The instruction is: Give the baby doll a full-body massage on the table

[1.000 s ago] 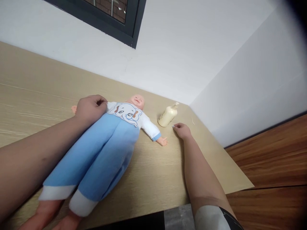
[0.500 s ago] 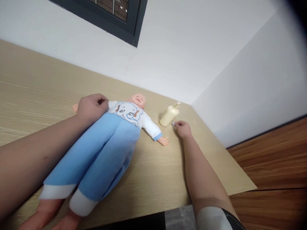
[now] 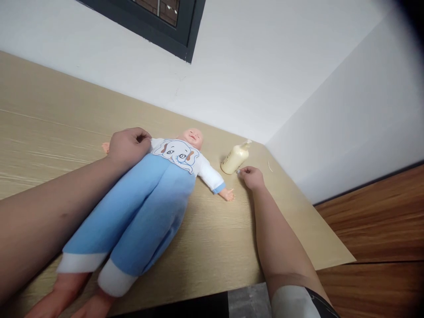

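table [image 3: 212, 247]: pale wood-grain, against a white wall [image 3: 232, 79]
plastic-headed doll in blue-and-white cloth [image 3: 155, 185]: centre-left; probably light, soft, best held at the torso [image 3: 174, 157]
left hand [image 3: 127, 148]: curled at the doll's sleeve [image 3: 155, 143], grip unclear
right hand [image 3: 253, 178]: fingers pinching a tiny pale bit [image 3: 238, 171]
cream pump bottle [image 3: 236, 160]: right of centre; contents unseen, likely slick

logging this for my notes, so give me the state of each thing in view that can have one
doll: on its back, face up, arms spread, dressed
left hand: curled at the doll's sleeve, grip hidden
right hand: fingers pinched together, beside the pump bottle
small pale bit: at the right fingertips, too small to identify
pump bottle: standing, pump top on
thin white strip: lying loose, curved
window: only partly shown, cannot tell if open
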### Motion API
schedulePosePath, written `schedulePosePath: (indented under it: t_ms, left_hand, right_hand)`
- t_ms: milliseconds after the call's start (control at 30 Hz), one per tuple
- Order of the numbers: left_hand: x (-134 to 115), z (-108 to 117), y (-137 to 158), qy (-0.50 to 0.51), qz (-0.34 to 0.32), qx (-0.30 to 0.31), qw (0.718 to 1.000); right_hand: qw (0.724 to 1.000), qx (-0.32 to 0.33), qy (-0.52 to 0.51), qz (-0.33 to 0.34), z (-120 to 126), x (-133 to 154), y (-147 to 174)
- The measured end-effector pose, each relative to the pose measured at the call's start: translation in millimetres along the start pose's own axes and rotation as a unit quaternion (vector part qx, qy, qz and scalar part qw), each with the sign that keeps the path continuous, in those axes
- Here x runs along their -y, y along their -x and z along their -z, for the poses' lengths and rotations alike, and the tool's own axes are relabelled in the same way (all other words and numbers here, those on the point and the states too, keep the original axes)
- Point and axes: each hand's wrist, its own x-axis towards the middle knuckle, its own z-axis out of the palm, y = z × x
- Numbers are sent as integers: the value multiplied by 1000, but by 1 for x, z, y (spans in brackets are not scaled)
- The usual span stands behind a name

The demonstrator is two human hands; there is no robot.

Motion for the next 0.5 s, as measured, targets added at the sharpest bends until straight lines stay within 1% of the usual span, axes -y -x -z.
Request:
schedulePosePath:
  t_ms: [67,133,233,367,500]
  left_hand:
    - [0,0,0,2,-2,5,1000]
    - [-1,0,0,2,-1,5,1000]
    - [-3,1,2,6,4,-5,1000]
    - [-6,2,5,18,7,-6,1000]
    - [-3,1,2,6,-5,-12,1000]
  right_hand:
    - [999,-40,3,-30,4,-7,-2]
    - [997,-58,5,-51,7,-14,-3]
    - [998,-42,7,-55,8,-19,-5]
    - [999,-7,3,-33,5,-21,-6]
    - [1000,-1,-9,-22,6,-24,-6]
